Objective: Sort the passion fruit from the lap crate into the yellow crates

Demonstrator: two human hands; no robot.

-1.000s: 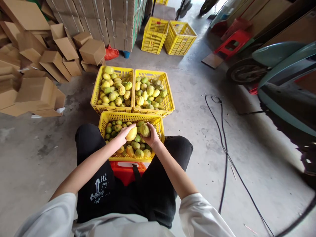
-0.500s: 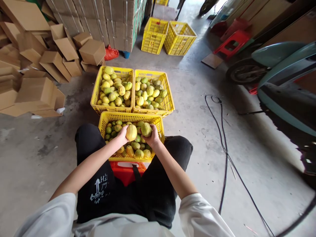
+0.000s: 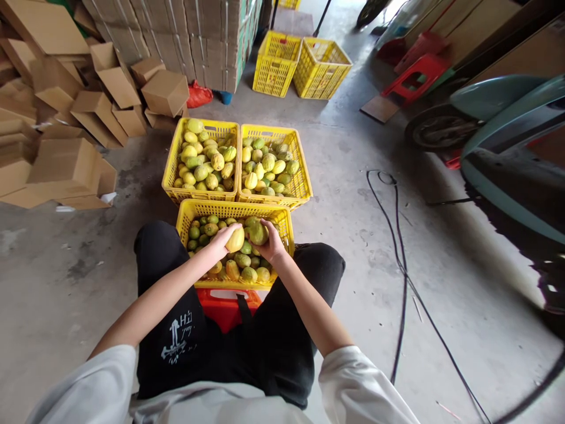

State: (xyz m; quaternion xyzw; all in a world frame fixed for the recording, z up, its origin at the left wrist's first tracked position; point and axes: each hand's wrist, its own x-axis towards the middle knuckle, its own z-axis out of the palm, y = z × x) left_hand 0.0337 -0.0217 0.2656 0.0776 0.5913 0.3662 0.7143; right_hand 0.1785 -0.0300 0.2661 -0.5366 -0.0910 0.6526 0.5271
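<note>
A yellow fruit (image 3: 235, 240) and a greener fruit (image 3: 259, 233) sit side by side in my grasp, just above a yellow plastic crate (image 3: 233, 205) between my knees. My left hand (image 3: 221, 240) is closed around the yellow one, fingers curved over its left and upper side. My right hand (image 3: 274, 242) grips the greener one from the right, fingers bent around its far side. Beneath both, the crate holds many more fruits (image 3: 232, 270), green, yellow and orange, some hidden by my hands.

Just beyond it, two more yellow crates stand side by side: the left crate (image 3: 169, 168) heaped with mostly yellow fruit, the right crate (image 3: 303, 176) with yellow and green.

Closer to me, a red plastic object (image 3: 227, 309) with a handle slot shows between my thighs. I wear black trousers (image 3: 282, 347), white print on the left leg, and a pale short-sleeved top (image 3: 353, 383).

On the grey concrete floor (image 3: 348, 218), cardboard boxes (image 3: 66, 165) lie jumbled to the left, before tall stacked cartons (image 3: 207, 44). Farther ahead are two yellow crates (image 3: 276, 68). To the right, a black cable (image 3: 401, 265) loops near a blue-green scooter (image 3: 498, 97) and a red stool (image 3: 419, 73).
</note>
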